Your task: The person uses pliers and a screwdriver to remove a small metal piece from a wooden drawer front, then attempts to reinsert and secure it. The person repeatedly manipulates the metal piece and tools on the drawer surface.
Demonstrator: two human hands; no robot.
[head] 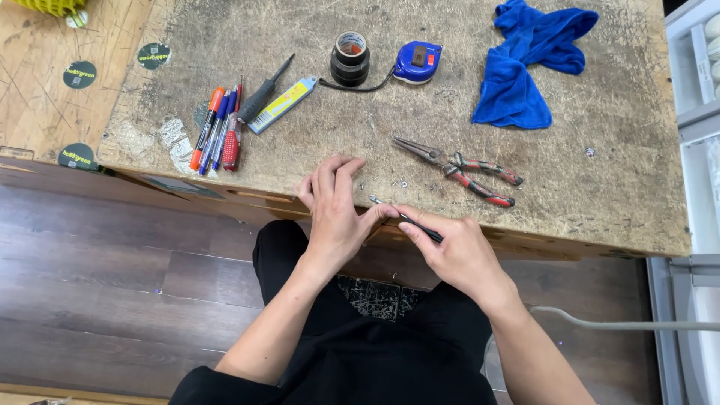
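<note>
From the head camera, both hands meet at the near edge of the worn wooden tabletop (600, 172). The right hand (457, 255) pinches a thin dark tool (409, 217) like a pen, its metal tip pointing toward the left hand (336, 214). The left hand's thumb and forefinger close at that tip, seemingly steadying something too small to make out, while its other fingers rest on the edge for support. Red-handled needle-nose pliers (465, 172) lie just beyond, within easy reach. Farther back sit marker pens (216, 127), a tape roll (350, 58), a blue tape measure (418, 62) and a blue cloth (525, 67).
</note>
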